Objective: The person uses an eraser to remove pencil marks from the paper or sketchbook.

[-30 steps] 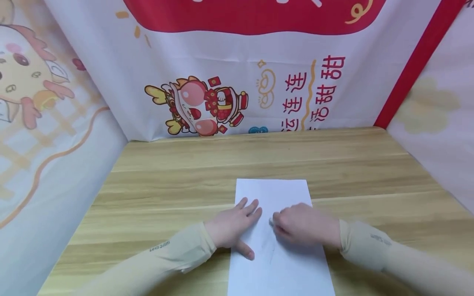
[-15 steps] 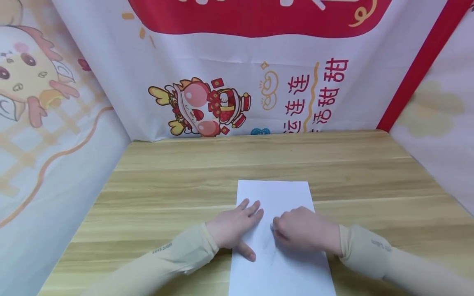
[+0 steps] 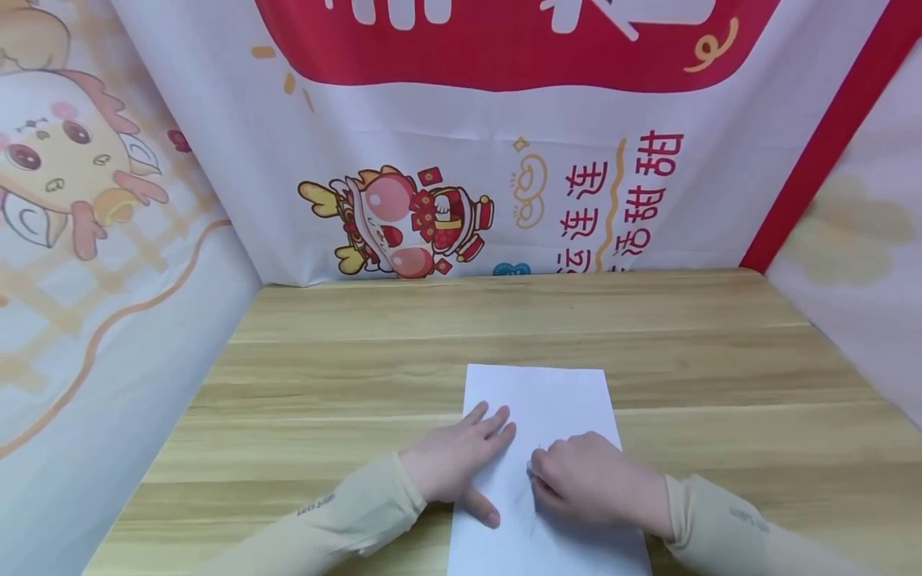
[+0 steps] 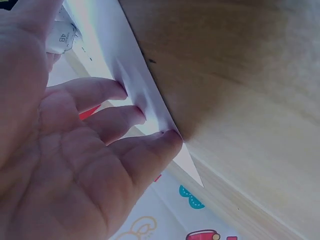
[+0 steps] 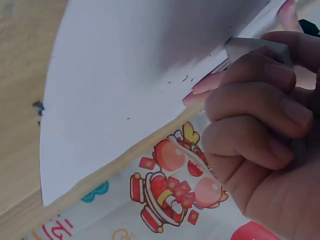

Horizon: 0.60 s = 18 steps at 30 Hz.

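A white sheet of paper (image 3: 533,400) lies on the wooden table, with faint grey pencil marks near its middle. My left hand (image 3: 461,460) rests with spread fingers on the sheet's left part. In the left wrist view its fingertips (image 4: 131,114) touch the paper by the edge. My right hand (image 3: 594,480) is curled and pinches a small white eraser (image 5: 257,47) against the sheet. Printing that reads 4B shows on the eraser (image 4: 61,38) in the left wrist view. Most of the eraser is hidden by fingers in the head view.
Dark eraser crumbs (image 5: 188,78) are scattered over the paper, and a clump (image 5: 38,106) lies on the wood beside it. The wooden table (image 3: 324,368) extends around the sheet. Printed cloth (image 3: 461,112) hangs behind the table and at both sides.
The right hand with the eraser has shifted slightly down the sheet, towards me. My left hand stays in place on the paper. The head view has tilted up a little.
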Each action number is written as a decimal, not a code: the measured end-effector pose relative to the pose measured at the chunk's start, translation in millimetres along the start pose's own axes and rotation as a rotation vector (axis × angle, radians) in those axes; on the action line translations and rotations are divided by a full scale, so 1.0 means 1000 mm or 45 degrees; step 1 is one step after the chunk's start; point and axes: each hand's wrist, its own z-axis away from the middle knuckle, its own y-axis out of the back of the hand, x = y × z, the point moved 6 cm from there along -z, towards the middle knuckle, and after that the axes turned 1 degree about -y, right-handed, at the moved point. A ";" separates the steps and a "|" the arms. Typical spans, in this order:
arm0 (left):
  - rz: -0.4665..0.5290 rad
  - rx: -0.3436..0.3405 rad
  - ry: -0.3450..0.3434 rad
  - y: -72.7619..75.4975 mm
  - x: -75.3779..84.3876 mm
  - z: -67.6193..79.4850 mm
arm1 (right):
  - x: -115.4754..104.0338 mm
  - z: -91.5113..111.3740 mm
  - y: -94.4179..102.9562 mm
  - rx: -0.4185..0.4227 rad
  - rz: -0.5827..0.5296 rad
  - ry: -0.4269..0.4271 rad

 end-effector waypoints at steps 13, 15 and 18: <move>0.033 0.037 0.008 -0.001 0.004 0.002 | -0.002 0.007 0.002 -0.029 -0.005 -0.013; 0.041 0.038 0.010 0.000 0.003 0.001 | 0.000 0.007 0.004 -0.020 -0.022 0.000; 0.049 0.033 0.015 0.001 0.003 0.001 | 0.000 0.008 0.007 -0.001 -0.043 0.012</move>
